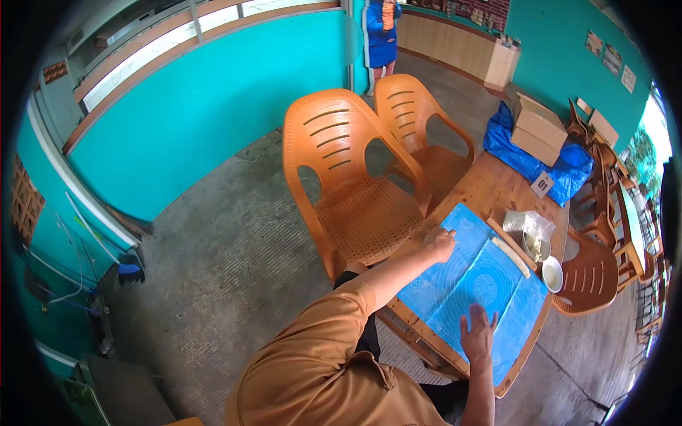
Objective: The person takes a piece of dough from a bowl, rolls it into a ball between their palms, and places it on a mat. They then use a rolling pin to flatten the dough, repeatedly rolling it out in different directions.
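My left hand (442, 246) is at the left edge of a blue printed mat (462, 284), its fingers curled together. Whatever it may hold is hidden. Low over the near part of the mat, my right hand (479, 335) has its fingers spread and nothing in it. A long pale roll that looks like dough (510, 256) lies along the mat's right side. Beside it is a thin wooden rolling pin (509, 238).
Right of the mat are a bag of white powder (538, 223), a bowl with pale contents (537, 250) and a white bowl (552, 275). A cardboard box (538, 131) rests on blue plastic (572, 172). Orange chairs (334, 142) stand left; a person (382, 42) stands behind.
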The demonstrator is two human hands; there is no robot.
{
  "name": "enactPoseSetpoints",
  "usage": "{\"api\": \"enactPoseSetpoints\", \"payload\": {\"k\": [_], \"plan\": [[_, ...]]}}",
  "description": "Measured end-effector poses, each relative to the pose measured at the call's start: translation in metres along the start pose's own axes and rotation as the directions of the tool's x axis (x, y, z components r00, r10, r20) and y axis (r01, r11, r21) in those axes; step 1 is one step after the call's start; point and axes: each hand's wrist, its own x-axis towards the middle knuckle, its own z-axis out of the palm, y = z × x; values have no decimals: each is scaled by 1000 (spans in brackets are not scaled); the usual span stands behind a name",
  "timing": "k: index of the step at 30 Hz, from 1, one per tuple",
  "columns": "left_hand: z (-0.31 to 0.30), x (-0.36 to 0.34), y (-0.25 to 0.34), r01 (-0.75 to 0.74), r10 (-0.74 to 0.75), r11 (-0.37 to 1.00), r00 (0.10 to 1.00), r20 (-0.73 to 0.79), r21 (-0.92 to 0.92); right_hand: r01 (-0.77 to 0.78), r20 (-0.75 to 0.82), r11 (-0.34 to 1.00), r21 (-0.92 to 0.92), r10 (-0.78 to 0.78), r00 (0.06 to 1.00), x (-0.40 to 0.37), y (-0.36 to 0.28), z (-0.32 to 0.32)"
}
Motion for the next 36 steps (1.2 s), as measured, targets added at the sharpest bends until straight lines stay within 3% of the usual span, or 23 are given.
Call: {"api": "enactPoseSetpoints", "payload": {"k": [2,3,4,5,6,7,8,9,11,12,14,15,17,18,19,21,25,26,27,29,36], "plan": [[2,0,5,218,-223,951,975,0,-220,204,48,979,-20,-203,978,-5,-14,-7],[14,5,0,224,-251,921,967,-48,-319,139,132,990,34,-143,981,-6,-10,-12],[29,11,-6,158,-195,954,973,-126,-256,56,214,995,80,-72,974,-5,-2,-16],[42,18,-6,241,-309,898,941,-136,-368,18,116,997,80,-28,993,-4,11,-9],[29,13,-7,186,-201,946,979,-31,-266,-43,-23,999,21,44,999,0,9,-8],[22,8,-5,151,-176,947,982,-65,-282,-53,-165,987,-150,28,986,2,9,-2],[52,19,-14,82,-136,956,974,-180,-282,-1,-79,992,-130,-9,997,-2,8,-3],[46,16,-19,-44,0,977,979,-204,-207,49,-1,994,-94,-49,999,-8,6,-4],[29,9,-19,-54,22,977,988,-155,-205,0,252,999,44,-11,968,-17,2,-17],[17,4,-16,-76,51,983,987,-154,-166,-54,253,998,34,43,967,-19,5,-18],[13,0,-13,-117,85,983,974,-211,-144,-107,6,994,-7,107,994,-24,13,-18],[16,0,-13,-139,94,978,959,-266,-157,-135,12,991,-13,135,991,-30,17,-16],[15,-1,-13,-133,95,978,969,-227,-160,33,7,999,-17,-32,999,-33,26,-10],[13,1,-13,-103,72,983,978,-197,-153,-44,119,996,79,34,992,-25,26,-27],[13,1,-13,-116,84,981,977,-194,-157,-58,121,995,76,48,992,-19,37,-34],[10,-1,-13,-107,74,980,979,-190,-170,-97,-96,994,-50,92,991,1,69,-45],[-5,-7,-3,-91,59,980,982,-179,-178,-367,-351,908,-204,282,893,41,184,-47],[-3,-9,-3,-83,52,983,982,-179,-167,-456,-320,877,-150,393,862,53,203,-56],[-2,-8,-3,-83,53,984,980,-191,-157,-465,-333,870,-163,395,856,63,221,-60],[5,-6,-6,-123,85,984,961,-263,-132,-509,-157,819,-266,484,861,83,263,-69],[-10,-5,5,-15,-5,991,988,-151,-131,-543,-57,818,-189,543,838,114,324,-61]]}}
